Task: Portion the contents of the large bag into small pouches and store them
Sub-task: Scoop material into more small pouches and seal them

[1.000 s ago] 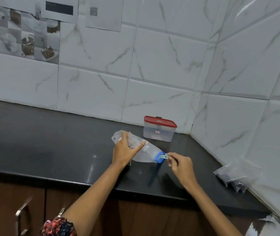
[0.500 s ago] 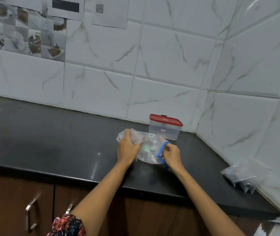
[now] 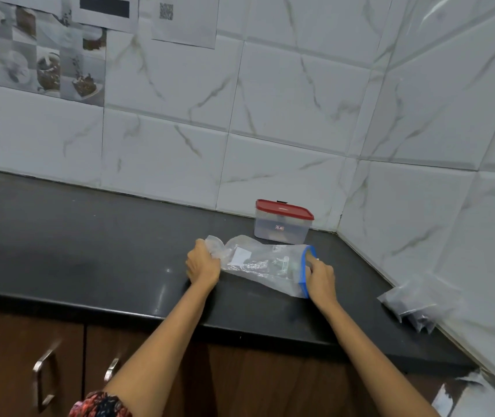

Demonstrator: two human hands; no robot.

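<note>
Head view: large bag (image 3: 264,263) lay on its side on the dark counter (image 3: 89,251), just in front of the red-lidded container (image 3: 282,224). Left hand (image 3: 202,266) gripped the bunched bottom end, fingers curled round the plastic. Right hand (image 3: 320,276) pinched the blue zip strip (image 3: 305,272) at the mouth. Bag looked nearly empty, thin, limp, probably slick and very light; film would crumple anywhere else. Best holds judged to be the stiffer zip edge and the gathered base. Small pouches (image 3: 415,305) lay well apart at right, against the wall.
</note>
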